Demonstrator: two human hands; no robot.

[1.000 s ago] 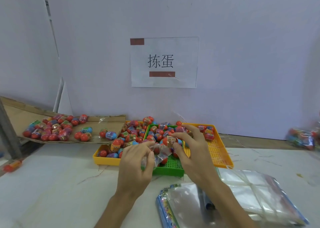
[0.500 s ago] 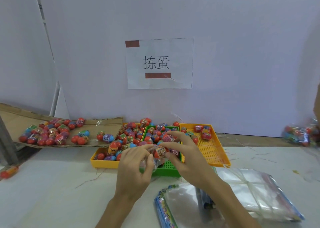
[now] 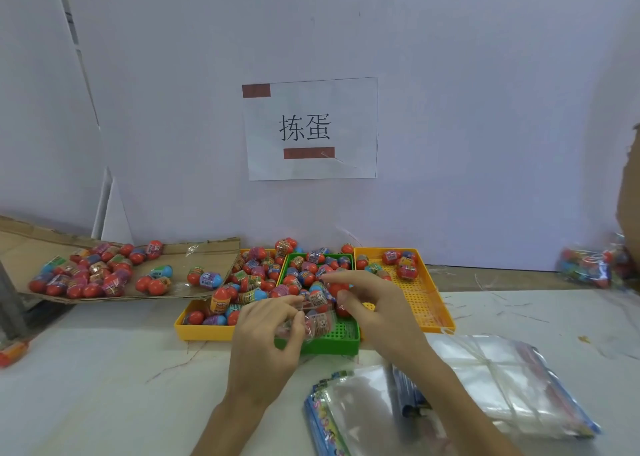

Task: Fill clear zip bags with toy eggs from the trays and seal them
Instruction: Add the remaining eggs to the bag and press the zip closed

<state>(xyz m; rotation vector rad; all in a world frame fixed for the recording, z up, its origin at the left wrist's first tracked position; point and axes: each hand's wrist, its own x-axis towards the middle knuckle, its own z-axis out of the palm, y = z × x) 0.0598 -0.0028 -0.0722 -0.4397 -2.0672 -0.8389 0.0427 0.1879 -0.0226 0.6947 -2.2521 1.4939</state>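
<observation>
My left hand [image 3: 266,341] pinches a clear zip bag [image 3: 313,322] over the near end of the green tray [image 3: 329,346]; an egg shows inside the bag. My right hand [image 3: 375,308] pinches a red toy egg [image 3: 337,289] just above the bag's mouth. Many red, blue and purple toy eggs fill the left yellow tray [image 3: 202,331] and the far half of the green tray. A few eggs lie at the back of the right yellow tray [image 3: 429,303].
A flattened cardboard sheet [image 3: 194,275] at the left carries several more eggs. Stacks of empty zip bags [image 3: 485,386] lie near my right forearm. A filled bag of eggs [image 3: 588,268] sits at the far right, by the white wall.
My right hand picked an egg from the green tray and drew it back toward the bag in my left hand. The camera tilted slightly.
</observation>
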